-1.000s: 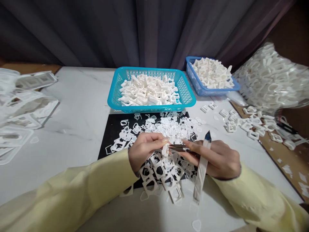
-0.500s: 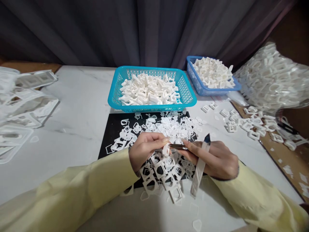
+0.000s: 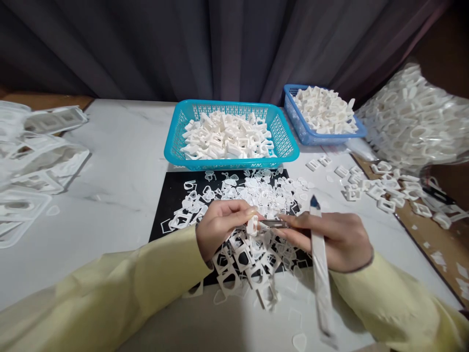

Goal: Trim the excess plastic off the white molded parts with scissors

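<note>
My left hand (image 3: 229, 221) is closed, pinching a small white frame-like piece (image 3: 252, 225) between thumb and fingers. My right hand (image 3: 333, 237) grips a pair of dark metal tweezers (image 3: 273, 224), whose tips point left at the piece; I cannot tell whether they touch it. A white-wrapped stick with a dark pointed blade, like a craft knife (image 3: 321, 274), is tucked between the fingers of the same hand, blade up. Under both hands lie a heap of thin white cut-outs (image 3: 262, 193) and several square white frames (image 3: 227, 281), partly over a black mat (image 3: 172, 188).
A turquoise basket (image 3: 230, 164) full of white pieces stands behind the mat. Farther right are a blue basket (image 3: 326, 139) and a clear bag (image 3: 421, 117) of similar pieces. Loose white parts (image 3: 388, 188) lie below the bag. White frame sheets (image 3: 40, 161) are stacked at the left.
My right hand has shifted slightly right, and the knife in it has swung so its lower end points down and right. The left hand has hardly moved; the piece in it has turned slightly.
</note>
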Available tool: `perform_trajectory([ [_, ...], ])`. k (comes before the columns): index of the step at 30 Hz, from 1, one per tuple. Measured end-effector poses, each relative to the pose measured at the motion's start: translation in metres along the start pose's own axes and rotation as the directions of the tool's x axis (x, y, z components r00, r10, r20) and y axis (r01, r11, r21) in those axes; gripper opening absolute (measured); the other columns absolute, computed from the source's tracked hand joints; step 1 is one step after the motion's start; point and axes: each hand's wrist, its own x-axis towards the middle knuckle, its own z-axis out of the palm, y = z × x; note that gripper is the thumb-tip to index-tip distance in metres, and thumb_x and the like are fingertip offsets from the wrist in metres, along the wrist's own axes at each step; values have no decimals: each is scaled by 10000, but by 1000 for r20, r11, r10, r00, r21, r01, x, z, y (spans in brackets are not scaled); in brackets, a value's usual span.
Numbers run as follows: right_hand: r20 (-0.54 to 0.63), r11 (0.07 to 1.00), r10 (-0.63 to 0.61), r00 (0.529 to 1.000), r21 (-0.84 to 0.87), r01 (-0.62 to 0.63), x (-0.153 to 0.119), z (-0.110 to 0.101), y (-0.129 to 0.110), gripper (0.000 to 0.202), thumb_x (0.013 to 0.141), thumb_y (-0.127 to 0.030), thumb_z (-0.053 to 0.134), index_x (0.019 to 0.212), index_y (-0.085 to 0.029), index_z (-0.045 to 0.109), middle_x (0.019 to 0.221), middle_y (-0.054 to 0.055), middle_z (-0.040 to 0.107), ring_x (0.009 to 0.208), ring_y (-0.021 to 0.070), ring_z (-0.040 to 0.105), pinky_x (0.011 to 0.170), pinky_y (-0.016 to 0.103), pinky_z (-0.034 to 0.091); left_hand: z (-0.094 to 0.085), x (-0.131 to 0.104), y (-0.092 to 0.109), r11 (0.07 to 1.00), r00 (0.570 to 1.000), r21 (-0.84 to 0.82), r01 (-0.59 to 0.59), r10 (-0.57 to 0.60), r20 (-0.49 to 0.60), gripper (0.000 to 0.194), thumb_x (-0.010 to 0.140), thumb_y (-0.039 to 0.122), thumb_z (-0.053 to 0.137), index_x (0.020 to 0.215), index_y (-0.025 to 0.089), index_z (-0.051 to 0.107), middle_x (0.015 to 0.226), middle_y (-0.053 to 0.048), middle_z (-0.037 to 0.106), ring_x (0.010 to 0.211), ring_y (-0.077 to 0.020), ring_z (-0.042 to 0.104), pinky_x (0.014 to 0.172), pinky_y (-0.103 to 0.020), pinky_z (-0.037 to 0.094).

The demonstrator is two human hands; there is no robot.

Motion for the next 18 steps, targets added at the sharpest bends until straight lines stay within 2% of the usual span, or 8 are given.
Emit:
perform_trajectory([
  [3, 210, 963, 163, 964, 180, -202, 4, -1, 2, 298, 777, -424, 637, 710, -148, 729, 554, 46, 682, 406, 118, 588, 379, 197, 482, -1, -1, 0, 994, 995, 65, -93, 95, -35, 152, 764, 252, 624, 686, 139, 689, 784, -60, 669, 710, -154, 576, 683, -274, 419],
  [7, 379, 872, 287, 880, 276, -403, 6, -1, 4, 322, 758, -416, 654, 769, -106, 739, 484, 32, 640, 380, 103, 540, 355, 187, 438, 0, -1, 1, 952, 965, 186, -241, 255, -54, 160, 746, 236, 629, 616, 153, 673, 802, -71, 657, 789, -192, 586, 734, -301, 426],
  [12, 470, 786, 373, 800, 299, -542, 10, -4, 2, 281, 714, -362, 697, 739, -85, 739, 466, 36, 614, 379, 86, 481, 363, 191, 401, 2, -3, 2, 913, 947, 278, -297, 319, -35, 201, 763, 196, 603, 572, 155, 648, 815, -74, 653, 807, -193, 600, 762, -305, 431],
  [18, 545, 735, 397, 739, 293, -611, 14, -6, 0, 307, 699, -404, 692, 725, -103, 742, 424, 10, 561, 375, 77, 441, 362, 185, 386, 1, -2, 1, 884, 933, 326, -335, 359, -12, 200, 775, 187, 592, 589, 160, 662, 826, -76, 658, 819, -195, 610, 773, -317, 439],
])
